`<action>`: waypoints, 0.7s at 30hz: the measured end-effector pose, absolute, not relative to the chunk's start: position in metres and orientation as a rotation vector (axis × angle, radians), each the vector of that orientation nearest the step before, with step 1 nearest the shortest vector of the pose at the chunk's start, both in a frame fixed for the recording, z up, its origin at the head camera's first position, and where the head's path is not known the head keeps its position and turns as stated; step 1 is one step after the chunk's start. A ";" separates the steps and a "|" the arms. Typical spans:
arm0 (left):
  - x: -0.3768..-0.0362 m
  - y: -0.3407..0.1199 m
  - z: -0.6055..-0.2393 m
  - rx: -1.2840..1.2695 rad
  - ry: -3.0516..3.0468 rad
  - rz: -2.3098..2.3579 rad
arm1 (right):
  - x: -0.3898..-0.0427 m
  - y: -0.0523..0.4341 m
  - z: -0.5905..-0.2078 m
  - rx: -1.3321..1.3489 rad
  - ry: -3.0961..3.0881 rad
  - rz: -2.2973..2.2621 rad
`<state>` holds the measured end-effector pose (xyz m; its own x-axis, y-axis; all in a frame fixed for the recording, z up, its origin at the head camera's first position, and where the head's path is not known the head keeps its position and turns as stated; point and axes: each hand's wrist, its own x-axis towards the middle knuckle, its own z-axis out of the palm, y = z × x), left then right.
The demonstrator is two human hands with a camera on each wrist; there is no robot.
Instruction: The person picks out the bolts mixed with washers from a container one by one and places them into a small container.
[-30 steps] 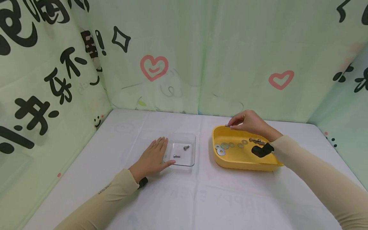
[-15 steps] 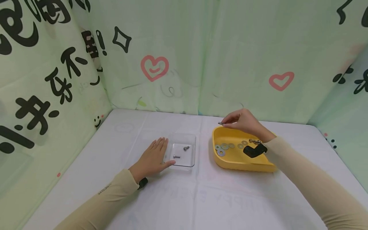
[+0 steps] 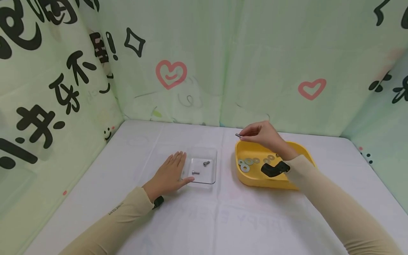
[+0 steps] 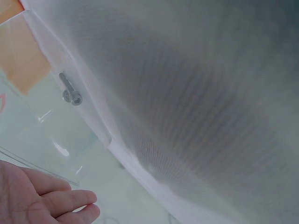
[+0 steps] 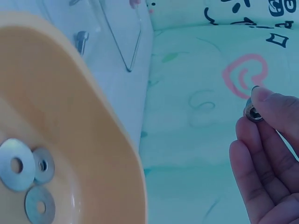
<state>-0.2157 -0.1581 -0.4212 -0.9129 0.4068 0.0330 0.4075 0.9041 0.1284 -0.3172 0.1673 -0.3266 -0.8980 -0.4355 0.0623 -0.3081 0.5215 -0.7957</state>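
Observation:
My right hand [image 3: 262,137] pinches a small metal screw [image 3: 238,135] between thumb and fingertips, above the far left rim of the yellow tray [image 3: 267,182]. In the right wrist view the head of that screw [image 5: 253,113] shows a socket hole. Flat on the left side of a clear plastic box [image 3: 208,183] rests my left hand [image 3: 169,177], fingers straight. Two socket-head screws lie inside the box, one screw [image 3: 206,163] toward the back and another screw [image 3: 196,173] nearer the front. Several washers [image 3: 245,168] lie in the left part of the tray; my right wrist hides part of its inside.
A white cloth [image 3: 191,226] covers the table. Pale green curtains [image 3: 204,71] with printed hearts and lettering stand behind it and on both sides. The clear box and the yellow tray stand apart, with a strip of cloth between them.
My right hand has moved left with the screw, from over the tray's far rim to near its far left corner. The left hand and the box have stayed put.

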 end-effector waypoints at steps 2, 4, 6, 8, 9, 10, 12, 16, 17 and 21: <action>-0.216 -0.158 -0.421 -0.658 -3.058 -0.218 | -0.317 0.165 -0.329 -0.623 2.605 -1.341; -0.215 -0.158 -0.420 -0.660 -3.057 -0.226 | -0.315 0.163 -0.330 -0.606 2.591 -1.359; -0.215 -0.158 -0.420 -0.661 -3.058 -0.232 | -0.314 0.161 -0.332 -0.590 2.568 -1.388; -0.215 -0.158 -0.419 -0.659 -3.059 -0.229 | -0.313 0.158 -0.333 -0.579 2.555 -1.403; -0.215 -0.158 -0.419 -0.657 -3.061 -0.226 | -0.313 0.157 -0.334 -0.574 2.546 -1.414; -0.215 -0.158 -0.419 -0.654 -3.062 -0.227 | -0.312 0.155 -0.334 -0.569 2.540 -1.421; -0.215 -0.158 -0.419 -0.650 -3.063 -0.226 | -0.312 0.152 -0.335 -0.564 2.526 -1.437; -0.216 -0.158 -0.420 -0.651 -3.062 -0.225 | -0.312 0.146 -0.339 -0.580 2.485 -1.472; -0.216 -0.158 -0.420 -0.653 -3.061 -0.226 | -0.312 0.144 -0.340 -0.586 2.473 -1.483; -0.216 -0.158 -0.421 -0.653 -3.064 -0.231 | -0.311 0.137 -0.345 -0.626 2.432 -1.525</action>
